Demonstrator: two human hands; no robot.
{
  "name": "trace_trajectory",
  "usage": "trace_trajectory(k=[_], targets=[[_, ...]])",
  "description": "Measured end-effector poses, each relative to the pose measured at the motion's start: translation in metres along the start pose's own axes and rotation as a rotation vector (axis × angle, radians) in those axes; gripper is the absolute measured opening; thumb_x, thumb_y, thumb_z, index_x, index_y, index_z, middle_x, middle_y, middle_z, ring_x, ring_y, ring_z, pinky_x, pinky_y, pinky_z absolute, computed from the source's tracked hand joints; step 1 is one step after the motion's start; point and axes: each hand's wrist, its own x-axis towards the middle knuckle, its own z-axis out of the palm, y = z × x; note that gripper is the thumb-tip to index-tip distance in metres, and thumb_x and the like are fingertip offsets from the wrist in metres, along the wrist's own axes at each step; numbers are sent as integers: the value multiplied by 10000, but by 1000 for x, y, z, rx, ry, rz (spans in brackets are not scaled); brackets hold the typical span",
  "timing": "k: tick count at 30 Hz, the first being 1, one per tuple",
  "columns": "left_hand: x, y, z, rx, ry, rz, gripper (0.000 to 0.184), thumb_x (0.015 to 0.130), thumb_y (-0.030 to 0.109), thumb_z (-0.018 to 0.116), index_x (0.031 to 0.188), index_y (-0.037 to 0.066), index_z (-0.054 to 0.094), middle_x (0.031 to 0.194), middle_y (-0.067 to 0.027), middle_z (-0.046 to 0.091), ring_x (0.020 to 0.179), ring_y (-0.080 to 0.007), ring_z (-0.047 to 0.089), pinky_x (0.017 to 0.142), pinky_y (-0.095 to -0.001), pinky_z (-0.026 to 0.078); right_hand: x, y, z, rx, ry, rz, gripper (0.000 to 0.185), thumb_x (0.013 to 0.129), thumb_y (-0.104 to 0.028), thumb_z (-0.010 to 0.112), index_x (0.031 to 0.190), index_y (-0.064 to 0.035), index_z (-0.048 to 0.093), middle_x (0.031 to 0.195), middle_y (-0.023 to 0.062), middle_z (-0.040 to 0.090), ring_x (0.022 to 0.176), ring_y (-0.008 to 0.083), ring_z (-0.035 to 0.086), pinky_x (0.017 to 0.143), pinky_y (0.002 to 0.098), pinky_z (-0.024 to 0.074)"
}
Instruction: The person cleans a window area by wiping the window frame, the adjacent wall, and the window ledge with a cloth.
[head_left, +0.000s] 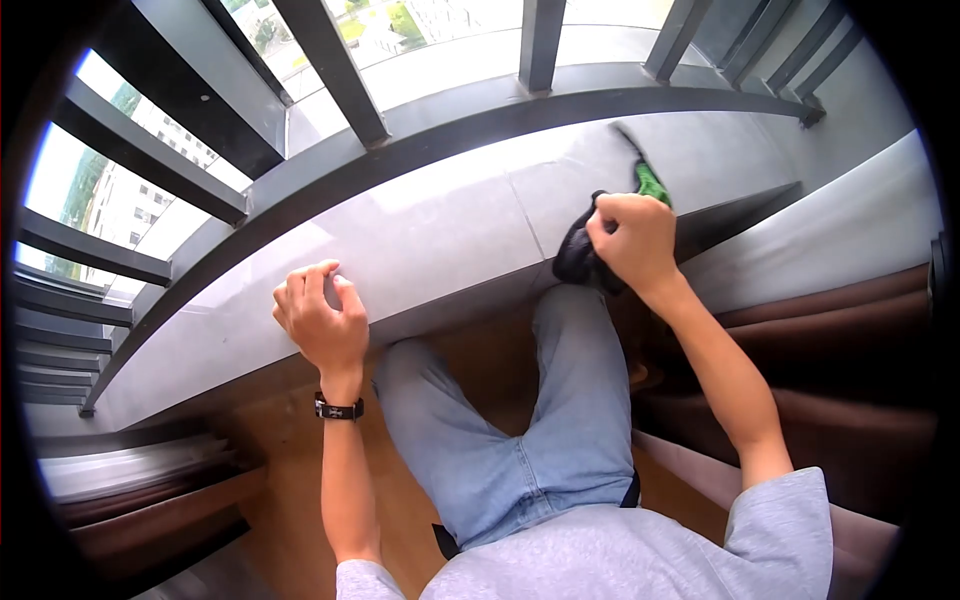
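Observation:
My right hand is closed in a fist on a black and green bundle that looks like fabric. Its soft black part hangs beside my fingers, over the edge of the grey ledge. The bundle's green part sticks out beyond the fist, and a thin dark strip reaches from it over the ledge. What kind of thing it is, I cannot tell. My left hand, with a dark band on the wrist, is at the ledge's near edge. Its fingers are loosely curled, with a gap at the thumb and nothing visible in them.
A grey tiled ledge runs across in front of my knees. Behind it stands a dark metal railing, with buildings and greenery outside. White and brown curtains hang at the right, others at the left. The floor is brown.

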Motion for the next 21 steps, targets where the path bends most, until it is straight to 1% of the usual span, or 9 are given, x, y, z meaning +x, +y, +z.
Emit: trace_trajectory(k=[3, 8, 10, 12, 15, 16, 18, 20, 21], targets=[[1, 6, -1, 11, -17, -34, 177, 821, 114, 599, 960, 143, 704, 970, -9, 646, 983, -245, 558, 919, -392, 418, 4, -19, 6, -75, 2, 19, 150, 698, -126, 685, 614, -68, 576, 614, 120, 589, 594, 336, 607, 539, 436, 460], [0, 5, -2, 17, -32, -23, 173, 818, 115, 608, 962, 137, 702, 983, -16, 642, 984, -248, 560, 919, -398, 423, 8, -108, 46, 215, -17, -138, 115, 687, -126, 676, 613, -98, 591, 627, 89, 619, 637, 283, 641, 615, 420, 473], [1, 4, -3, 17, -33, -9, 172, 817, 114, 611, 963, 134, 701, 987, -19, 641, 982, -250, 562, 918, -399, 426, 6, -110, 45, 262, -66, -172, 80, 687, -119, 663, 631, -103, 608, 627, 83, 618, 636, 272, 641, 617, 416, 474], [1, 1, -2, -17, -47, -11, 175, 817, 109, 612, 967, 130, 700, 982, -28, 635, 973, -254, 566, 915, -399, 430, 0, -81, 33, 252, 29, -145, 50, 694, -118, 660, 657, -104, 629, 643, 85, 623, 640, 278, 638, 619, 411, 479], [0, 2, -1, -29, -43, -13, 180, 819, 108, 610, 975, 128, 699, 973, -34, 630, 969, -259, 568, 914, -397, 433, -1, -21, 8, 38, 47, -31, 76, 716, -111, 671, 659, -78, 632, 623, 104, 608, 614, 303, 627, 595, 423, 490], [1, 3, -1, -31, -44, -13, 180, 819, 108, 610, 975, 128, 699, 973, -34, 630, 969, -259, 568, 914, -397, 433, 1, -10, -1, -33, -24, 30, 106, 713, -115, 676, 638, -74, 614, 625, 108, 608, 606, 310, 625, 580, 417, 488], [1, 7, -2, -13, -42, -29, 186, 818, 109, 612, 982, 129, 699, 969, -37, 624, 971, -262, 569, 915, -402, 434, 2, -17, 4, -133, -46, 73, 133, 711, -121, 683, 620, -75, 599, 631, 107, 614, 615, 314, 628, 588, 419, 487], [2, 6, -1, -8, -45, -29, 188, 817, 110, 613, 983, 126, 699, 971, -40, 622, 972, -264, 569, 913, -404, 437, 6, -51, 20, 71, 55, 15, 140, 705, -131, 678, 606, -82, 592, 631, 109, 620, 613, 319, 628, 596, 430, 482], [2, 6, -1, 1, -56, -24, 190, 815, 111, 614, 985, 124, 699, 973, -42, 621, 973, -267, 570, 912, -405, 439, 8, -74, 30, 123, 14, -26, 127, 700, -136, 673, 608, -88, 602, 633, 111, 626, 616, 317, 634, 602, 431, 481]])
